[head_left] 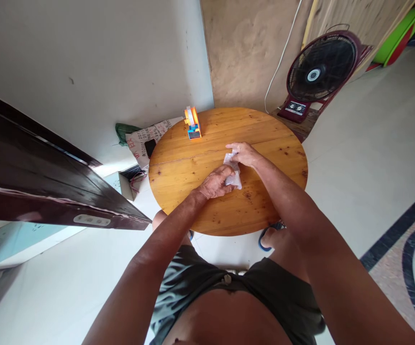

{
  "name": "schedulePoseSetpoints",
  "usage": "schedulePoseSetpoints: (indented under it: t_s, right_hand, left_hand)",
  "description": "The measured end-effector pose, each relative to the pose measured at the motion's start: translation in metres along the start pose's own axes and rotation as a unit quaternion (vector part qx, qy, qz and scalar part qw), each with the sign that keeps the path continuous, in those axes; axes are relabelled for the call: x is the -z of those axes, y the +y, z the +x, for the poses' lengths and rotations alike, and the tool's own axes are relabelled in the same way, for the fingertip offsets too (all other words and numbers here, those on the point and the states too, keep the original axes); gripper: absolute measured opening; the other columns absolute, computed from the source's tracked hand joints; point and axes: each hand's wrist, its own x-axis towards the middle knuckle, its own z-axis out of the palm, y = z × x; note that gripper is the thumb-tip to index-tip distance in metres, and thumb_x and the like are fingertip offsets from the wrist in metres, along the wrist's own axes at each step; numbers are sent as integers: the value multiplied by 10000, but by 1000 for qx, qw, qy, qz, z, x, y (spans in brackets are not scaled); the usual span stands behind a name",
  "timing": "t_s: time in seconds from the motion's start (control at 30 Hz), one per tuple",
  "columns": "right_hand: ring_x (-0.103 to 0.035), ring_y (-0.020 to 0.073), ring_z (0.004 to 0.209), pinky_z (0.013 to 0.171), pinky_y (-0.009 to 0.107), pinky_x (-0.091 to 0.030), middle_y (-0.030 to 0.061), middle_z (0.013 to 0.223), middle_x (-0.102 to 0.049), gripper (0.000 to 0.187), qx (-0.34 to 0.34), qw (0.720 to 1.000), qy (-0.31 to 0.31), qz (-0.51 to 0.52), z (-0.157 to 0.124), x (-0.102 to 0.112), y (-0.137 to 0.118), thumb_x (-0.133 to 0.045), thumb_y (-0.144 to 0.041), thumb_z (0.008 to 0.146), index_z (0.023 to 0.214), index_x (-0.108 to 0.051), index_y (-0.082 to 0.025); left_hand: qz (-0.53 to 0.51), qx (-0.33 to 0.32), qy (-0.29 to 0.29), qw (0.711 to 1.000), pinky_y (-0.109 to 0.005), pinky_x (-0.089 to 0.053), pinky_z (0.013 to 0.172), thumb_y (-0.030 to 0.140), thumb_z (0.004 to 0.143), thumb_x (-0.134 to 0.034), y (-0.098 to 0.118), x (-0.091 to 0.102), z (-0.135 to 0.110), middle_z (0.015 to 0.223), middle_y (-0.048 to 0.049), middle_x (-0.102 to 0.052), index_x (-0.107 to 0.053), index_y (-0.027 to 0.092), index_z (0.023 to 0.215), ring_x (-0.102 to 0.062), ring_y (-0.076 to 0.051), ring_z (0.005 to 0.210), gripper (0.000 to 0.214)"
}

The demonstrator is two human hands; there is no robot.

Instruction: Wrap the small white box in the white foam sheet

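Plastic (pixel 234 180), held in the grip of left hand (pixel 217 182) and right hand (pixel 244 154) near the middle of the table (pixel 177 179), might rip, I fear, if tugged unevenly.

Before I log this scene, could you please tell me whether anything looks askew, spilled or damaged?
Nothing on the table looks spilled or askew; the pale wrap held by the left hand and right hand is creased. A dark mark, perhaps a scuff, stands out against the pale wall at upper left.

The packet (pixel 234 180) is whitish, the worktop (pixel 258 132) honey-brown with dark knots, the tape dispenser (pixel 194 128) orange and blue, the fan (pixel 322 69) maroon and black.
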Motion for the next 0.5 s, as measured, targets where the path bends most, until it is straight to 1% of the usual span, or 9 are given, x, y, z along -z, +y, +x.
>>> schedulePoseSetpoints:
  t_s: [0.1,0.17,0.23,0.3,0.37,0.43,0.5]
  right_hand:
    - [-647,149,781,882,330,-544,19,909,-733,704,8,1000,-8,22,-3,-3,2,-718,-30,640,1337,-686,-125]
    - [-603,126,703,817,307,-545,-13,829,-698,691,16,999,-4,30,-5,-5,2,-714,-39,645,1329,-689,-133]
    - [-579,115,672,777,288,-541,-29,789,-676,664,28,999,4,35,-8,-5,0,-707,-53,653,1310,-699,-147]
    - [-575,113,669,756,271,-537,-28,785,-676,652,38,999,11,36,-12,-5,-3,-691,-56,658,1302,-705,-158]
    - [-580,116,672,739,263,-533,-18,806,-692,663,36,999,10,37,-17,-3,-8,-677,-51,664,1318,-700,-160]
    - [-588,122,674,730,263,-529,-8,830,-708,674,31,999,6,32,-23,-1,-13,-678,-52,673,1338,-689,-156]
    - [-597,127,684,731,261,-527,1,851,-722,669,35,999,6,22,-29,0,-18,-677,-57,685,1348,-683,-149]
  left_hand:
    - [11,22,24,999,-434,-553,925,398,863,-710,1,-3,-6,1164,-101,-606,-601,217,1186,-609,-255,1040,386]
    - [2,43,30,999,-418,-564,912,402,861,-720,0,-5,-10,1179,-97,-600,-622,226,1208,-613,-252,1040,401]
    - [-13,57,29,998,-396,-579,893,403,858,-732,-2,-7,-11,1172,-85,-600,-639,241,1211,-619,-239,1027,399]
    - [-19,66,34,997,-403,-583,923,379,850,-748,-3,-10,-13,1177,-76,-600,-649,258,1210,-618,-238,1052,393]
    - [-14,82,53,995,-436,-571,994,338,831,-771,-2,-12,-14,1243,-81,-577,-661,272,1209,-597,-258,1146,400]
    - [-9,102,76,992,-462,-556,1049,313,817,-787,0,-14,-17,1329,-88,-521,-675,279,1206,-555,-281,1247,407]
    - [-10,121,90,988,-464,-560,1058,312,816,-791,4,-16,-19,1389,-89,-460,-687,275,1201,-540,-287,1277,400]
